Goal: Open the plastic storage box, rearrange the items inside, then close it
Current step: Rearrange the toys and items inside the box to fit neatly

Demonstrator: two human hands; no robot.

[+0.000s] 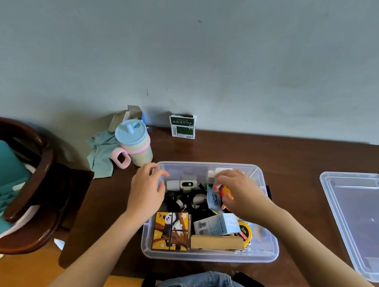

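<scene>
The clear plastic storage box point(211, 257) stands open on the dark wooden table, full of small items. Its lid point(366, 220) lies flat to the right. My left hand point(146, 192) hovers over the box's far left corner with fingers loosely bent, holding nothing I can see. My right hand point(239, 192) is inside the box and pinches a small orange and red item point(224, 191) beside a blue and white packet point(213, 198). Near the front lie a panda picture block point(171, 232), a wooden block point(215, 242), a white carton point(216, 225) and a yellow tape measure point(245, 230).
A pastel cup point(134, 143) with a blue lid and pink handle stands behind the box beside a green cloth point(100, 154). A small green and white carton point(183, 127) leans at the wall. A dark wooden chair point(30, 183) holding a teal folder is at the left.
</scene>
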